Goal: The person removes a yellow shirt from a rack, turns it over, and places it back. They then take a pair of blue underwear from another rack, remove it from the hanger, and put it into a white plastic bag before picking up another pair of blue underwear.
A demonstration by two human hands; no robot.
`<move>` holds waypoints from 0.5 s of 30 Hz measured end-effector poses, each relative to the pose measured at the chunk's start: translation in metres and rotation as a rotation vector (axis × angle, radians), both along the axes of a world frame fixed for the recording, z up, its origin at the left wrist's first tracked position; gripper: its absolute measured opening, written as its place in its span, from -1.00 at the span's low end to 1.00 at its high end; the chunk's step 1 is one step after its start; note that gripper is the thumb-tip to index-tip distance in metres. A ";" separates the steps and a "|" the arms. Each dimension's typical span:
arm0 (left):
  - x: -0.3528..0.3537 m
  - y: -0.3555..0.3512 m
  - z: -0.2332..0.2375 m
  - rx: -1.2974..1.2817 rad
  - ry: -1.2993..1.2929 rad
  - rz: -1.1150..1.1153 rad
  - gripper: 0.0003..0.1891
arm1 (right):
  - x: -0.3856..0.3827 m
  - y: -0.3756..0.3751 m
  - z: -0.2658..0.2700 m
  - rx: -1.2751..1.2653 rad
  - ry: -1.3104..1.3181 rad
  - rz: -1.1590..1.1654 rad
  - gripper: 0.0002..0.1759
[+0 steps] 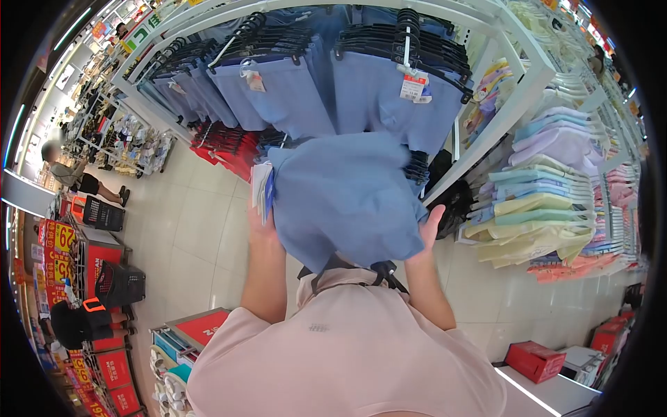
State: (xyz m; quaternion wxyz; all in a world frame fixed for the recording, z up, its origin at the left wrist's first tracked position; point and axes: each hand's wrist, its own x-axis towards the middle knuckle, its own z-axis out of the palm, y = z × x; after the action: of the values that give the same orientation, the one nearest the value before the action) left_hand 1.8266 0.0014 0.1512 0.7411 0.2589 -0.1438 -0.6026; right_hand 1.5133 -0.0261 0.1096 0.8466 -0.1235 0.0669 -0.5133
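Note:
A folded light-blue garment [340,198], probably a pair of shorts, is held up in front of my chest between both hands. At its left side is my left hand [261,217], its fingers mostly hidden behind the cloth and the tags. A bundle of white and blue tags [262,186] hangs at that edge. My right hand [429,235] grips the lower right side, thumb up along the edge and the other fingers hidden under the fabric. Just beyond, similar blue shorts [274,94] hang in rows on black clip hangers, some with a red-and-white price tag [413,87].
A white metal rack [531,62] frames the hanging shorts. Red clothes [226,147] hang low at its left. Pastel shirts [542,201] fill a rack on the right. Shopping baskets [119,283] and other people stand at the left. A red box [535,361] sits lower right.

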 end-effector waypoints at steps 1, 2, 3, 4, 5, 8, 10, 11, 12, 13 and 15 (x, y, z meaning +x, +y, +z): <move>0.001 -0.001 0.000 -0.029 0.014 -0.041 -0.52 | -0.006 0.000 0.001 -0.114 -0.005 0.022 -0.27; 0.002 0.001 0.001 -0.022 -0.015 -0.019 -0.52 | -0.012 -0.004 0.001 -0.109 0.190 0.011 -0.33; -0.002 0.003 0.014 -0.017 -0.044 0.002 -0.52 | -0.018 -0.009 0.001 -0.103 0.386 -0.001 -0.38; -0.005 0.005 0.029 -0.013 -0.074 0.025 -0.52 | -0.020 -0.012 0.004 -0.096 0.581 -0.013 -0.43; -0.010 0.005 0.046 0.052 -0.133 0.093 -0.52 | -0.020 -0.013 0.007 -0.079 0.560 -0.037 -0.46; -0.018 0.002 0.072 0.181 -0.220 0.256 -0.53 | -0.016 -0.009 0.019 -0.056 0.540 -0.082 -0.50; -0.006 -0.001 0.064 0.175 -0.166 0.293 -0.53 | -0.015 -0.005 0.012 -0.076 0.577 -0.097 -0.50; -0.001 -0.001 0.060 0.160 -0.154 0.286 -0.52 | -0.016 -0.004 0.009 -0.071 0.579 -0.104 -0.49; 0.004 0.000 0.057 0.145 -0.143 0.279 -0.52 | -0.017 -0.004 0.004 -0.066 0.580 -0.112 -0.47; 0.008 0.000 0.054 0.129 -0.131 0.273 -0.51 | -0.018 -0.004 0.000 -0.062 0.582 -0.118 -0.46; 0.013 0.002 0.049 0.089 -0.118 0.249 -0.51 | -0.022 -0.004 -0.007 -0.069 0.596 -0.113 -0.43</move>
State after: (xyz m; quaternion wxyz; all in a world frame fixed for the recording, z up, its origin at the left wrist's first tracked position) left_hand 1.8398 0.0031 0.2003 0.7880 0.3422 -0.1271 -0.4957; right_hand 1.4916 -0.0303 0.1023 0.7550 -0.2934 0.3015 -0.5029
